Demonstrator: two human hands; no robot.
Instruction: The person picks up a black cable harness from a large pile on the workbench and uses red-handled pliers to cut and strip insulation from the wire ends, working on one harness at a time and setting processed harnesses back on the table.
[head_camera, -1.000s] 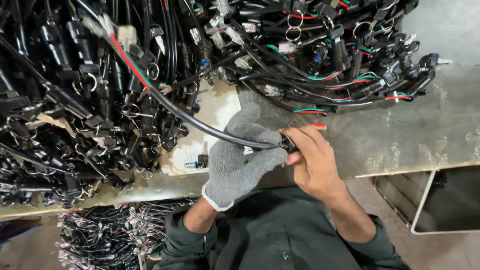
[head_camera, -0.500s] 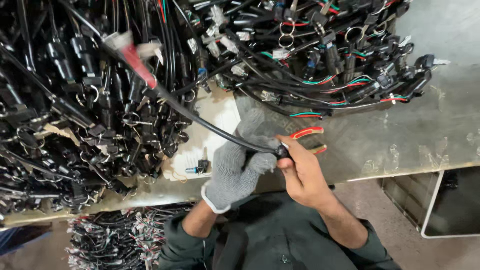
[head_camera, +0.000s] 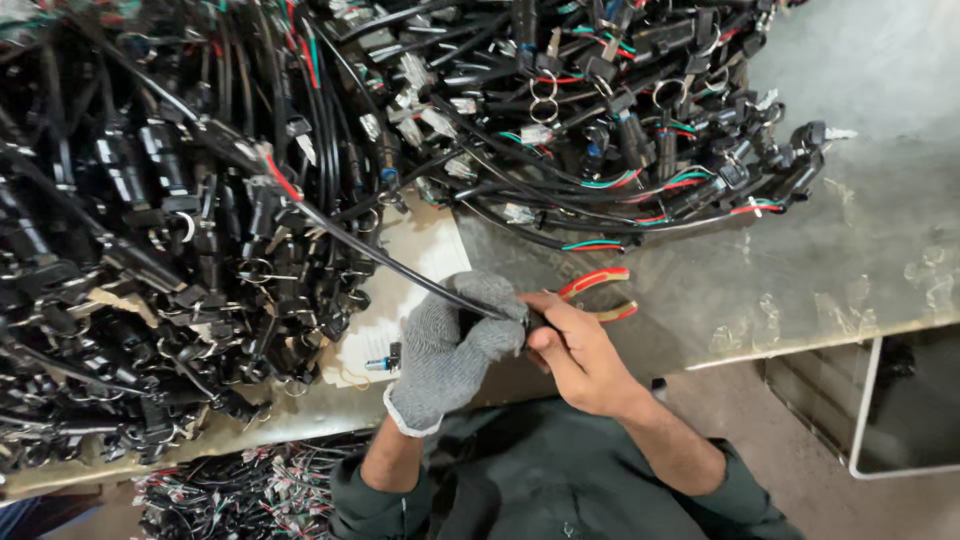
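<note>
Nearest the camera: two dark green sleeves, forearms angled up to the bench edge. Below-left of the bench lay one more heap of wire bundles (head_camera: 240, 490), too tangled to count.

L hand (head_camera: 450, 350), in one grey knit glove, was curled shut round one black cable (head_camera: 400, 275), gripping it near its end. R hand (head_camera: 580, 350), bare, was closed w/ fingertips pinched at the same cable end, right against the glove; the connector itself was hidden betw. the two hands, so can't tell its shape. The cable ran up-left from the hands into the big pile, w/ one red wire (head_camera: 283, 183) showing along it.

Just beyond the R hand: one pair of pliers (head_camera: 600, 295) w/ red handles, lying flat on the metal bench top (head_camera: 850, 260), handles apart, untouched. Just left of the glove: one small blue-tipped part (head_camera: 383, 360) on one sheet of white paper (head_camera: 420, 250).

Far side: two main heaps of black cable harnesses, one left (head_camera: 130, 220), one upper right (head_camera: 640, 120), w/ key rings and red/green wires; items beyond counting.
</note>
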